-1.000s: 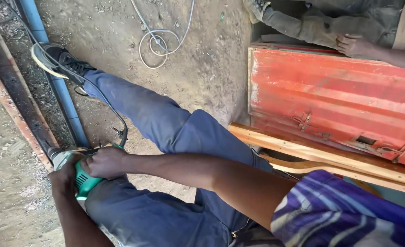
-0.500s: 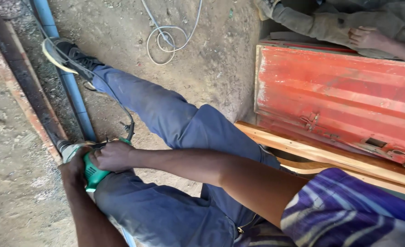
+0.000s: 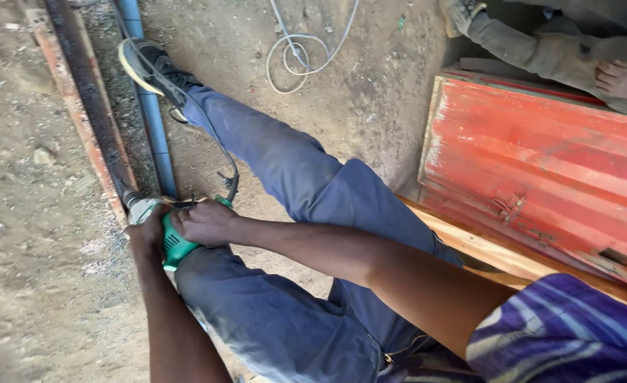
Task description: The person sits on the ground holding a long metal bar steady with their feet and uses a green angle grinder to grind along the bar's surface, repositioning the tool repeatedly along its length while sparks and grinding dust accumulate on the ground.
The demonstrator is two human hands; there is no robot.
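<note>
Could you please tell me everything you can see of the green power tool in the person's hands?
The green power tool looks like a small angle grinder: a green plastic body with a grey metal head at its front, by the end of the dark steel bar. It lies low over the dirt, across the person's knee. The left hand and right hand both grip it, hiding much of it. A dark cord runs off along the leg.

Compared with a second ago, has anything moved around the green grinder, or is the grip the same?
Only the view has shifted: everything sits a little further right in frame than a second ago. Both hands keep their grip on the green grinder, the left hand at its head, the right hand on the body, at the end of the dark metal bar. The blue pipe, the shoe on it and the red panel lie as before.
</note>
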